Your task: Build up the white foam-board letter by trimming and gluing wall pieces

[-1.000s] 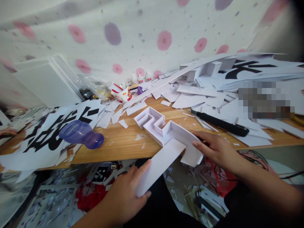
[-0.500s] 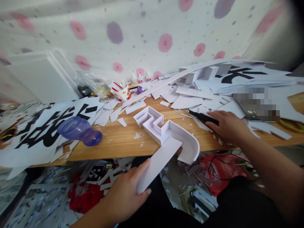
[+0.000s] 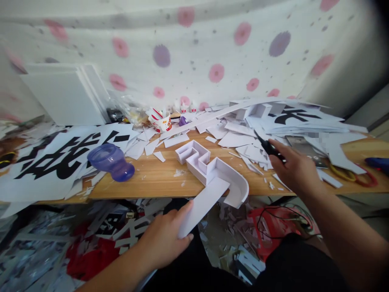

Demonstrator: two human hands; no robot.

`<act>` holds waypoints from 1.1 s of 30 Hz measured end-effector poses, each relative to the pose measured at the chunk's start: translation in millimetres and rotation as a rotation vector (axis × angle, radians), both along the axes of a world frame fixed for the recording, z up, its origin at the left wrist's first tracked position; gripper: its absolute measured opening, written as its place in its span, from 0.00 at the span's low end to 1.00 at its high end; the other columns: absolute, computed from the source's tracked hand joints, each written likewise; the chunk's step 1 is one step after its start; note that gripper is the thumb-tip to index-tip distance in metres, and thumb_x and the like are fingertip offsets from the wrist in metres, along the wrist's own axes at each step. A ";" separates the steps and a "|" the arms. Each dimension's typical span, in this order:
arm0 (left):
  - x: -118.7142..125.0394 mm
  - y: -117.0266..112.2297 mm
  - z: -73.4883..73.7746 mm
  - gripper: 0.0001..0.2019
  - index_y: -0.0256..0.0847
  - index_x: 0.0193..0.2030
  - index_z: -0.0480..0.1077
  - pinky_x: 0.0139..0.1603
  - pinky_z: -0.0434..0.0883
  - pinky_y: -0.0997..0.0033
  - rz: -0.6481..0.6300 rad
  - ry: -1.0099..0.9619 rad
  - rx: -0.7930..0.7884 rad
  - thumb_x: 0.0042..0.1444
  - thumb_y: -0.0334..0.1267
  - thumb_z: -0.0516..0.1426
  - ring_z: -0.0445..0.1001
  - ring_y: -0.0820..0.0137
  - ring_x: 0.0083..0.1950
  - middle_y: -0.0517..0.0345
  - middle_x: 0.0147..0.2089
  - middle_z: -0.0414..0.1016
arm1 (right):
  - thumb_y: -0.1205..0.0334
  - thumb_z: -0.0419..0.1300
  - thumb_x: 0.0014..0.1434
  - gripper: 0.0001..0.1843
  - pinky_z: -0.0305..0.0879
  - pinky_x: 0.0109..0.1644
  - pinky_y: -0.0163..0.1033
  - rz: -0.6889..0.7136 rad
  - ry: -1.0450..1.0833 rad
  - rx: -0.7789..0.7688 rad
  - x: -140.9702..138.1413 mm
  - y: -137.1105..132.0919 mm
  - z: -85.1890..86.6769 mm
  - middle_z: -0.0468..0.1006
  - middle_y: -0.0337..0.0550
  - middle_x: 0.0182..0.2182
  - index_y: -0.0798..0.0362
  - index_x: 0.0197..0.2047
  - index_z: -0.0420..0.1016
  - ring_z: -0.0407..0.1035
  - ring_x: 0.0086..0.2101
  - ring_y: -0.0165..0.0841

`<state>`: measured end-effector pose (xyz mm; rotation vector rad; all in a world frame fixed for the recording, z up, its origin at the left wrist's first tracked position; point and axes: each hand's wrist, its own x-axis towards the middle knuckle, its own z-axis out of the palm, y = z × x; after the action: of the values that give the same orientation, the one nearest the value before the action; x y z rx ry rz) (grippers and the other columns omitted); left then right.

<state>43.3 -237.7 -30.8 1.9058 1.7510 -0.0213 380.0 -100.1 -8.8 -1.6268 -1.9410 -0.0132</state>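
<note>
My left hand (image 3: pixel 168 233) grips the near end of a flat white foam-board strip (image 3: pixel 204 205) in front of the table edge. The strip's far end meets a white hollow foam-board character (image 3: pixel 194 164) with upright walls. This piece lies on the wooden table, and its curved part juts past the front edge. Whether strip and character are joined, I cannot tell. To the right, my right hand (image 3: pixel 296 166) is closed around a black craft knife (image 3: pixel 271 150). Its thin dark tip points up and left, over white offcuts (image 3: pixel 252 152).
A purple translucent cup-like container (image 3: pixel 111 161) stands left on printed sheets (image 3: pixel 73 152). A paper cup (image 3: pixel 161 121) and small bottles (image 3: pixel 188 107) are at the back. Scissors (image 3: pixel 346 172), a phone (image 3: pixel 305 150) and a long strip (image 3: pixel 212 117) lie about. Below is a red stool (image 3: pixel 258 233).
My right hand has raised the knife, turning its tip further upward and away from the tabletop. The left hand still holds the strip. The camera view has shifted slightly.
</note>
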 end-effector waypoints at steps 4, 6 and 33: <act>-0.4 1.8 6.4 0.37 0.54 0.69 0.52 0.54 0.68 0.55 -0.027 -0.010 0.008 0.52 0.44 0.57 0.74 0.53 0.54 0.48 0.58 0.73 | 0.52 0.49 0.65 0.27 0.72 0.30 0.40 0.457 0.283 -0.501 -23.8 -42.5 43.7 0.80 0.44 0.38 0.44 0.66 0.61 0.74 0.27 0.35; -0.9 2.8 9.4 0.37 0.54 0.69 0.51 0.54 0.69 0.56 -0.044 -0.003 0.017 0.52 0.45 0.57 0.74 0.53 0.53 0.48 0.57 0.73 | 0.53 0.51 0.63 0.23 0.73 0.35 0.40 0.592 0.200 -0.630 -39.3 -53.2 54.2 0.81 0.43 0.42 0.41 0.61 0.69 0.76 0.35 0.38; -8.3 10.5 11.1 0.38 0.48 0.70 0.50 0.45 0.74 0.49 -0.185 0.107 0.052 0.52 0.48 0.54 0.77 0.47 0.47 0.41 0.49 0.77 | 0.67 0.60 0.49 0.36 0.63 0.21 0.34 0.433 0.000 -1.165 -114.3 -23.1 49.8 0.78 0.41 0.28 0.49 0.63 0.67 0.70 0.19 0.31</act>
<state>35.0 -227.2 -19.6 2.1348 1.6511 -0.1502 265.7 -123.2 40.9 -1.7128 -2.4053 1.5199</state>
